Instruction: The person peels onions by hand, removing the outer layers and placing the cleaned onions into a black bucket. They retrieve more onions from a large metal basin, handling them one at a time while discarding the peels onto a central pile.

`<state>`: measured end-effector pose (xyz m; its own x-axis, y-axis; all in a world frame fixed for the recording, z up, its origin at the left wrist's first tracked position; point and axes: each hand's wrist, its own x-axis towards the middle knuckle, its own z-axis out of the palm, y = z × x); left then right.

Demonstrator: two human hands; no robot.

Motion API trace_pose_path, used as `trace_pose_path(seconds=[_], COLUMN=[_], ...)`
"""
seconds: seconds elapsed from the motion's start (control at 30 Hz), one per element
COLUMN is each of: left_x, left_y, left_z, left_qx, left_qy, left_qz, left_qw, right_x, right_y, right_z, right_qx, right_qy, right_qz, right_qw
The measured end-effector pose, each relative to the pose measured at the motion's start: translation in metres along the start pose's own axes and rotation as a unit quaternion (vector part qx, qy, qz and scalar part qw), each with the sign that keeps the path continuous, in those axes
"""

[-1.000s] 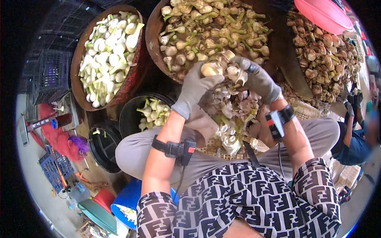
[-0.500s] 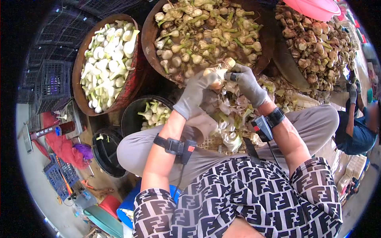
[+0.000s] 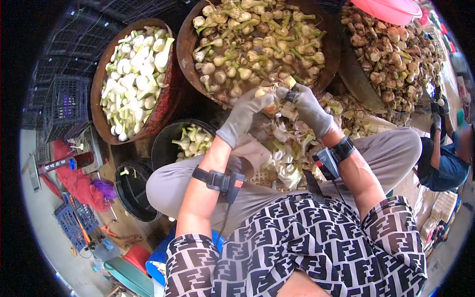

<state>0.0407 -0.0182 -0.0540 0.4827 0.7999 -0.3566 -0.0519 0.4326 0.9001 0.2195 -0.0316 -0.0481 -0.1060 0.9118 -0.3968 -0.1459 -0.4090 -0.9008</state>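
Observation:
Both hands wear grey gloves and meet over a heap of pale peelings (image 3: 287, 163). My left hand (image 3: 246, 115) is closed round a garlic bulb (image 3: 269, 108), whose brownish skin shows between the hands. On the right, my right hand (image 3: 310, 110) is closed against the same bulb, its fingers bent, with a dark band or small tool (image 3: 291, 96) at them. What exactly its fingertips pinch is partly hidden. Just beyond the hands stands a large round tub (image 3: 184, 54) with unpeeled garlic in murky water.
A rusty tub (image 3: 98, 84) of white peeled garlic stands at the left. Nearer are a black bucket (image 3: 157, 148) with some garlic and a black basin (image 3: 121, 190). Brown garlic bulbs (image 3: 391, 59) lie heaped at the upper right, below a pink basin (image 3: 391, 9). Another person (image 3: 448, 166) sits far right.
My right hand has shifted slightly down and left, closer to my left hand, and its fingers now cover more of the bulb. The other person's hands have moved slightly.

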Motion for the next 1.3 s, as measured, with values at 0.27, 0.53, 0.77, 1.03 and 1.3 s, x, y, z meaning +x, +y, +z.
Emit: trace_pose_path(seconds=[0.27, 0.53, 0.77, 1.03, 1.3], left_x=[0.002, 0.013, 0.009, 0.011, 0.003], left_y=[-0.012, -0.02, -0.02, -0.001, 0.013], left_z=[0.002, -0.006, 0.005, 0.002, 0.007], left_qx=[-0.139, -0.364, 0.116, -0.169, 0.286], left_qy=[0.031, -0.017, 0.131, 0.124, 0.201], left_qz=[-0.035, -0.127, 0.046, -0.063, 0.005], left_qw=[0.989, 0.922, 0.983, 0.976, 0.937], right_x=[0.001, 0.0, -0.01, -0.017, -0.026], right_y=[0.003, 0.019, -0.006, 0.013, -0.008], right_z=[-0.006, -0.01, 0.004, -0.006, -0.002], right_qx=[0.006, -0.038, 0.07, 0.035, -0.044], right_qy=[-0.013, -0.021, -0.005, -0.048, -0.02], right_qz=[0.034, -0.013, 0.028, -0.079, 0.022], right_qw=[0.999, 0.999, 0.997, 0.995, 0.999])
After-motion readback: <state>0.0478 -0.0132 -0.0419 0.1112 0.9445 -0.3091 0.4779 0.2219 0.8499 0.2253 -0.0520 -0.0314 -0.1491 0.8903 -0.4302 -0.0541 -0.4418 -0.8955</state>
